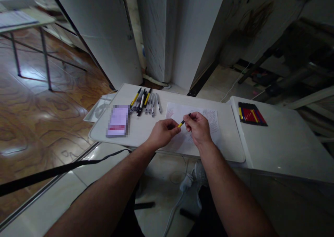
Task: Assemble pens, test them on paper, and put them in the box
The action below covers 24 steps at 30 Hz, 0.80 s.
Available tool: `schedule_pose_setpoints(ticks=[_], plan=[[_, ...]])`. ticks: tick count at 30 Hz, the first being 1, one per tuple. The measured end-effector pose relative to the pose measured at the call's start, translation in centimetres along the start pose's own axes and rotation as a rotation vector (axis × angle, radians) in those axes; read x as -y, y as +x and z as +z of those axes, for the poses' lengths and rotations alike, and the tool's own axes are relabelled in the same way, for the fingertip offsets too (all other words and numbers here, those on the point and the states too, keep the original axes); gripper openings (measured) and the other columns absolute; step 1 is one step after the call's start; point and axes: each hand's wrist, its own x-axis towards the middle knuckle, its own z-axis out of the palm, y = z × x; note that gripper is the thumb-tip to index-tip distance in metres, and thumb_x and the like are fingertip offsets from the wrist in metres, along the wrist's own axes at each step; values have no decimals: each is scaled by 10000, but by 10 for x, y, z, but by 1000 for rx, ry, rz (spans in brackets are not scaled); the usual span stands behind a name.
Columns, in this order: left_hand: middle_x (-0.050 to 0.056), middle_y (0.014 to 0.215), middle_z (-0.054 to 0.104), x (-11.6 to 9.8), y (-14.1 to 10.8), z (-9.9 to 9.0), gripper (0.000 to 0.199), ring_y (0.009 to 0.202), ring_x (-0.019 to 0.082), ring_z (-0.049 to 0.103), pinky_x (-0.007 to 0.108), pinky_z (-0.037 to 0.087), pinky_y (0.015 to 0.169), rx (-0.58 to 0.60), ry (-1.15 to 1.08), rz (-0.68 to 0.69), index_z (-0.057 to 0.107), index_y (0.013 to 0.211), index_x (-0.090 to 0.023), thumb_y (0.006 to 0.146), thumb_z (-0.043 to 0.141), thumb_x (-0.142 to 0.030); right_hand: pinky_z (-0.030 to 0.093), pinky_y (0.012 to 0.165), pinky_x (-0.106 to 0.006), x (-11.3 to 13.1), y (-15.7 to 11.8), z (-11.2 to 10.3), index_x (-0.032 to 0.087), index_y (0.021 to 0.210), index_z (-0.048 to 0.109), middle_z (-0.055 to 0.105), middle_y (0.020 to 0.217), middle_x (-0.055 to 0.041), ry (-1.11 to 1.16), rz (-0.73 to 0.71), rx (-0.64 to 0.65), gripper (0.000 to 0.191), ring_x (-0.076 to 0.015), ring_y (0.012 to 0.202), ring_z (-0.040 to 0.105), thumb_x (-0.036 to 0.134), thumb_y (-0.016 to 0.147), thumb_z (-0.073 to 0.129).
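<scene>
Between my two hands is a yellow and black pen, tilted up toward the right. My left hand pinches its yellow end, while the fingers of my right hand close on its black end. Below them lies a sheet of paper with handwriting, partly covered by both hands. To the left on the same white table is a loose pile of pens, some yellow and black, some clear. A phone-like slab, blurred out, rests near the table's left end.
A second white table adjoins on the right, bearing a row of red, yellow and dark pens. A white power strip with a cable lies on the floor below. White panels stand behind the table. A black strap crosses at left.
</scene>
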Motion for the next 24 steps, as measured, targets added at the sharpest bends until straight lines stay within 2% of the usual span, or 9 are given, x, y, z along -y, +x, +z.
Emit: schedule_pose_setpoints(ticks=[3, 6, 13, 24], plan=[[-17, 580, 556, -4, -1, -2, 241, 507, 101, 457, 236, 334, 496, 107, -134, -69, 657, 766, -147, 759, 645, -388, 317, 396, -190, 3, -1, 0, 182, 764, 634, 640, 646, 16, 34, 38, 19, 291, -72, 498, 477, 374, 631, 808], [7, 651, 597, -6, 0, -5, 255, 566, 109, 499, 239, 352, 530, 184, -245, -96, 686, 799, -134, 775, 622, -380, 326, 403, -184, 7, -1, -2, 174, 841, 693, 710, 809, -32, 85, 63, 62, 286, -70, 541, 499, 370, 654, 782], [11, 658, 590, -5, -1, -7, 266, 580, 111, 512, 247, 360, 555, 289, -391, -135, 689, 812, -130, 770, 632, -387, 326, 406, -178, 8, -1, -5, 179, 839, 726, 726, 789, -41, 132, 94, 115, 219, -67, 528, 501, 323, 680, 768], [5, 635, 585, -6, -3, -6, 280, 565, 94, 489, 231, 352, 545, 223, -331, -102, 664, 759, -127, 755, 679, -407, 352, 403, -171, 9, -2, -3, 173, 792, 697, 718, 754, -31, 131, 48, 137, 182, -73, 536, 524, 304, 687, 769]])
